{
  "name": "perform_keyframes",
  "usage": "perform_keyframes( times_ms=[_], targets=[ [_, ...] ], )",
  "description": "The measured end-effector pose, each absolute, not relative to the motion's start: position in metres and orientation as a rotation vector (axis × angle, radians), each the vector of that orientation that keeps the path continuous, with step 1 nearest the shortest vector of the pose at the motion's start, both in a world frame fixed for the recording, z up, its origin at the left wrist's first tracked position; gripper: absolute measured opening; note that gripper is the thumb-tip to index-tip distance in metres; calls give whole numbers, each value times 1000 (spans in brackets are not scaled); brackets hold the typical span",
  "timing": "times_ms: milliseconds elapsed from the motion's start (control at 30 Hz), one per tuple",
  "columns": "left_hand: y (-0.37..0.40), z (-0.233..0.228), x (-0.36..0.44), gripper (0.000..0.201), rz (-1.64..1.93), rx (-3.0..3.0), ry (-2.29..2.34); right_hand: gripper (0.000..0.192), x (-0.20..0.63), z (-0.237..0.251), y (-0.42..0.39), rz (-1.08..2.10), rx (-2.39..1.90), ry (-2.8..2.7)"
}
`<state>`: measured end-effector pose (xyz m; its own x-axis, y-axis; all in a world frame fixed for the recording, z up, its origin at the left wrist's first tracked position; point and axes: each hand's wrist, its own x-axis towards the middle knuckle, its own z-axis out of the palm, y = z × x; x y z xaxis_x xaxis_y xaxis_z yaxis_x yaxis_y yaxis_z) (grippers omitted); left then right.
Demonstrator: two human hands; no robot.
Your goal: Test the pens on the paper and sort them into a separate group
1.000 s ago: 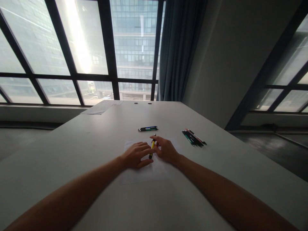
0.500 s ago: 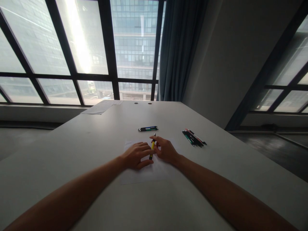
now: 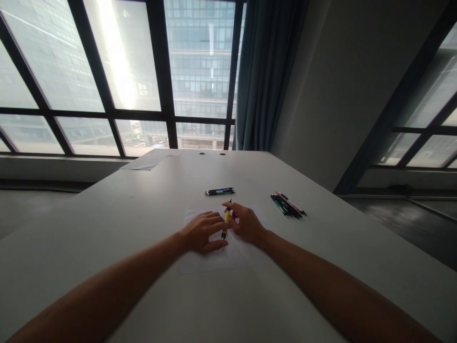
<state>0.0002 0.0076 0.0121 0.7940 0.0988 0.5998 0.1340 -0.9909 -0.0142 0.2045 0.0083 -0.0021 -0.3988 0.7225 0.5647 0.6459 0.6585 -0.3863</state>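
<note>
A yellow and black pen (image 3: 225, 220) stands tilted over a white sheet of paper (image 3: 214, 259) on the grey table (image 3: 143, 214). My right hand (image 3: 246, 223) grips the pen's upper part between thumb and fingers. My left hand (image 3: 202, 231) lies on the paper with its fingers around the pen's lower end. Whether the tip touches the paper is hidden by my fingers.
Two pens (image 3: 219, 191) lie side by side just beyond my hands. A bundle of several pens (image 3: 287, 205) lies to the right. Loose papers (image 3: 152, 158) rest at the table's far left edge, below the window (image 3: 124, 71).
</note>
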Motion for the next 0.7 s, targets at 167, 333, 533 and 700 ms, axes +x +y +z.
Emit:
perform_keyframes(
  times_ms=[167, 333, 533, 700],
  targets=[
    [9, 12, 1, 39, -962, -2918, -182, 46, 205, -2, 8, 135, -1046, -2147],
    [7, 12, 0, 34, -948, -2916, -197, 45, 205, -3, 9, 134, -1043, -2149],
    [6, 13, -1, 33, -930, -2927, -241, 43, 205, -3, 11, 82, -1070, -2130],
    [11, 8, -3, 55, -1087, -2885, -430, 23, 222, 9, 22, -92, -1220, -1956]
  ],
)
